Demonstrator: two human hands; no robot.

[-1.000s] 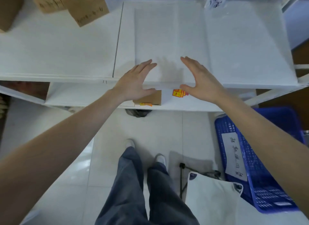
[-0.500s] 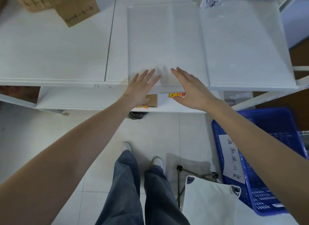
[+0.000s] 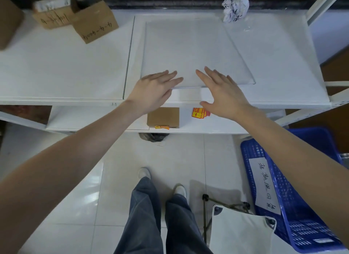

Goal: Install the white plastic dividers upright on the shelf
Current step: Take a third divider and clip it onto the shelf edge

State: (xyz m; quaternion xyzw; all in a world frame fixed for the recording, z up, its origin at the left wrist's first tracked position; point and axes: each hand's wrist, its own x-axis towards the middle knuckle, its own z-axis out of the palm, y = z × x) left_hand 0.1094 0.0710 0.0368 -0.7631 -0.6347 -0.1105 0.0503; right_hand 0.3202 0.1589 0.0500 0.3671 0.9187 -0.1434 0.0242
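Observation:
A white plastic divider (image 3: 190, 51) lies flat on top of a stack of similar white sheets (image 3: 279, 68) on the white shelf (image 3: 62, 68). My left hand (image 3: 153, 91) rests with spread fingers on the divider's near left edge. My right hand (image 3: 224, 95) hovers open over the near edge, fingers over the sheet and thumb below the shelf's front lip. Neither hand grips anything.
Two brown cardboard boxes (image 3: 94, 21) sit at the shelf's back left, and a crumpled paper ball (image 3: 235, 6) at the back right. A small carton (image 3: 163, 117) and red-yellow labels (image 3: 200, 113) lie on the lower shelf. A blue crate (image 3: 294, 187) and a canvas stool (image 3: 239, 231) stand on the floor at right.
Both hands moved forward from the shelf's front lip onto the near edge of the top divider. The top divider now sits farther back, its near edge clear of the stack's front.

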